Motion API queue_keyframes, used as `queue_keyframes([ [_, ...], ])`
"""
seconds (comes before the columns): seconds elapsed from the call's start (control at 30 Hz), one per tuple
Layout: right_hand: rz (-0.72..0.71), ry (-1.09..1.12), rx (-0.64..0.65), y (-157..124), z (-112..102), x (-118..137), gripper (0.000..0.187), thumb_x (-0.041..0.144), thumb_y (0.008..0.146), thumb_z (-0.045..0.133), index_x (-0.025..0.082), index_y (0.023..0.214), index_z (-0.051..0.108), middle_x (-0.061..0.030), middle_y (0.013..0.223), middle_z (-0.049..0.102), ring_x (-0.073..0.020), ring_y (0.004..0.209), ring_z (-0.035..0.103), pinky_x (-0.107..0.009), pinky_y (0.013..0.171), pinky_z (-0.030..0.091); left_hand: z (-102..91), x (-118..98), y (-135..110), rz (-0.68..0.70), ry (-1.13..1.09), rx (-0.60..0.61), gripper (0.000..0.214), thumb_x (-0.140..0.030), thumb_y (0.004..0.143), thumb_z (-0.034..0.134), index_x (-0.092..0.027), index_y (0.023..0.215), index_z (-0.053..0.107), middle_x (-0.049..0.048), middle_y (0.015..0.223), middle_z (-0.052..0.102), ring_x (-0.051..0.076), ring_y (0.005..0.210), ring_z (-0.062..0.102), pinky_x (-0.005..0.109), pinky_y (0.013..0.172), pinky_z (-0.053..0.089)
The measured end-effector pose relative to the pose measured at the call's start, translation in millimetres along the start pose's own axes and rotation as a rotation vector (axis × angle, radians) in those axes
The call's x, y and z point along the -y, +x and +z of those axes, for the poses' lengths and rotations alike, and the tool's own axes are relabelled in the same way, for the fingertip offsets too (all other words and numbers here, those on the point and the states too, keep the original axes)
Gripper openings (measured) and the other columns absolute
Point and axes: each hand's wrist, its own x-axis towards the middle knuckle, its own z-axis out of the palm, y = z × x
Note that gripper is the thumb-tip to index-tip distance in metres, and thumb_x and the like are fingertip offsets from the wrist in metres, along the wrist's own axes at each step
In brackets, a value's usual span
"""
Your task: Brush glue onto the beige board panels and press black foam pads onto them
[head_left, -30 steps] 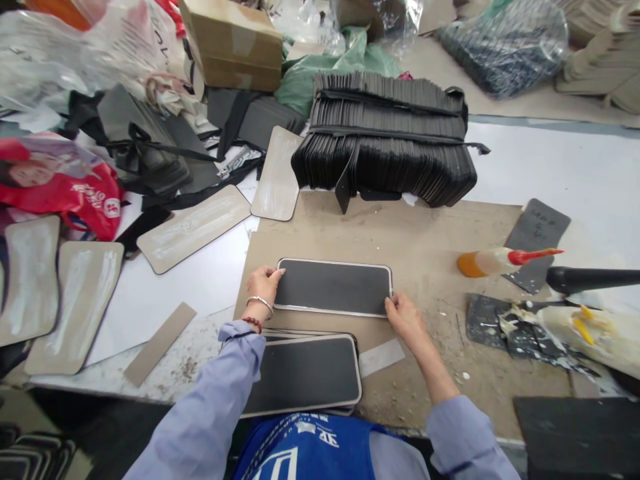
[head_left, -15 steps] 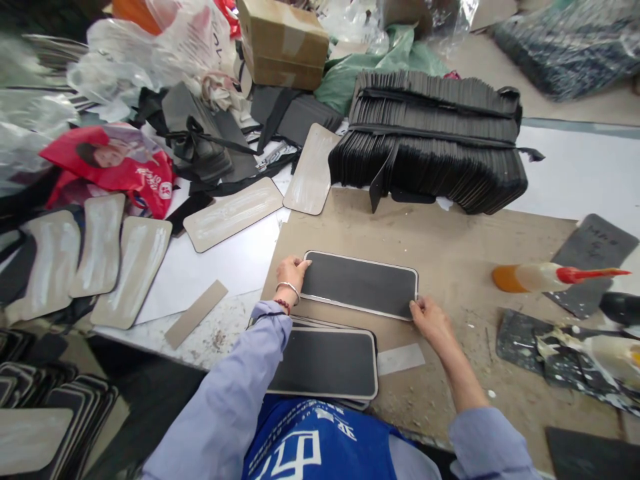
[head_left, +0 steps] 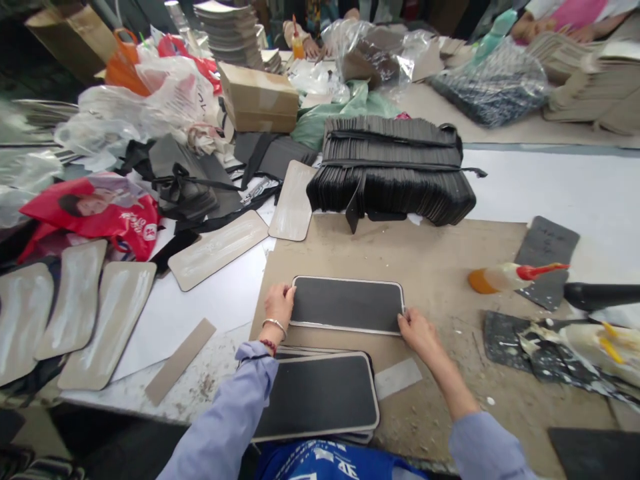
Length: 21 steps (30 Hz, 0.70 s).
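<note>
A black rectangular panel with a pale border (head_left: 347, 305) lies flat on the brown cardboard work board (head_left: 440, 260). My left hand (head_left: 278, 305) pinches its left end, fingers curled on the edge. At the panel's right end my right hand (head_left: 415, 328) grips the lower corner. Just nearer to me sits a small stack of similar black panels (head_left: 315, 396). A tied bundle of black pieces (head_left: 393, 170) stands at the board's far edge.
Several grey glue-smeared boards (head_left: 75, 313) lie at the left on white paper. A glue bottle with a red nozzle (head_left: 505, 275) and gluey scraps (head_left: 540, 347) are at the right. Bags, a cardboard box (head_left: 257, 99) and other people's hands crowd the far side.
The camera has swung about; my hands stay on the two ends of the panel, which has hardly moved on the board.
</note>
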Motion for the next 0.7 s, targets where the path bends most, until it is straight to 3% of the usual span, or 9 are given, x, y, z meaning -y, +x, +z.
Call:
queue_keyframes([
  [0.1,0.001,0.029,0.008,-3.9,-3.0,2.0,0.018,0.025,0.088,0.04,0.015,0.084,0.055,-0.0069,0.075,0.061,-0.0184,0.073,0.058,-0.024,0.061,0.033,7.1,-2.6,-4.0,0.29,0.03,-0.025,0.025,-0.034,0.078,0.049,-0.02,0.096,0.06,0.0141,0.11,0.057,0.027,0.112,0.047,0.04,0.097,0.034],
  [0.2,0.004,0.043,0.007,-6.7,-4.6,3.4,0.017,0.024,0.088,0.039,0.015,0.086,0.054,-0.0074,0.079,0.062,-0.018,0.075,0.058,-0.024,0.062,0.033,18.4,-4.6,-2.2,0.493,0.127,0.105,0.045,-0.038,0.079,0.049,-0.02,0.12,0.05,0.0142,0.139,0.036,0.029,0.133,0.022,0.045,0.108,0.017],
  [0.33,0.003,0.05,0.005,-5.8,-2.5,4.8,0.017,0.023,0.089,0.038,0.014,0.089,0.053,-0.0081,0.082,0.062,-0.0184,0.078,0.059,-0.024,0.065,0.034,29.5,-2.6,2.2,0.525,0.278,0.235,0.056,-0.04,0.081,0.046,-0.018,0.132,0.037,0.0135,0.145,0.025,0.028,0.136,0.013,0.047,0.11,0.011],
  [0.47,0.015,0.018,0.028,-5.1,-2.2,2.0,0.019,0.025,0.089,0.038,0.014,0.091,0.053,-0.009,0.082,0.063,-0.0193,0.08,0.06,-0.026,0.066,0.036,31.5,-1.6,2.1,0.526,0.387,0.227,0.059,-0.041,0.082,0.043,-0.016,0.134,0.033,0.0138,0.146,0.022,0.027,0.136,0.011,0.047,0.11,0.013],
  [0.57,0.073,-0.075,0.041,-11.5,-10.8,-1.9,0.028,0.037,0.088,0.039,0.015,0.092,0.056,-0.0115,0.08,0.063,-0.0235,0.078,0.06,-0.03,0.065,0.039,31.2,-3.4,0.9,0.535,0.508,0.227,0.059,-0.041,0.084,0.041,-0.016,0.135,0.031,0.0136,0.146,0.02,0.026,0.136,0.011,0.045,0.11,0.015],
  [0.63,0.093,-0.156,-0.063,-15.7,-18.1,-0.1,0.032,0.038,0.088,0.037,0.014,0.092,0.057,-0.0145,0.083,0.062,-0.0265,0.08,0.059,-0.034,0.066,0.041,31.8,-3.6,0.5,0.55,0.569,0.223,0.058,-0.042,0.085,0.039,-0.016,0.136,0.029,0.0135,0.147,0.02,0.026,0.136,0.011,0.044,0.11,0.016],
  [0.7,0.028,-0.196,-0.263,-14.5,-21.1,8.5,0.033,0.033,0.089,0.035,0.01,0.099,0.057,-0.0181,0.093,0.061,-0.028,0.089,0.056,-0.037,0.073,0.042,33.1,-2.4,0.5,0.565,0.6,0.211,0.059,-0.043,0.085,0.038,-0.016,0.137,0.028,0.0135,0.147,0.019,0.026,0.136,0.011,0.044,0.11,0.016],
])
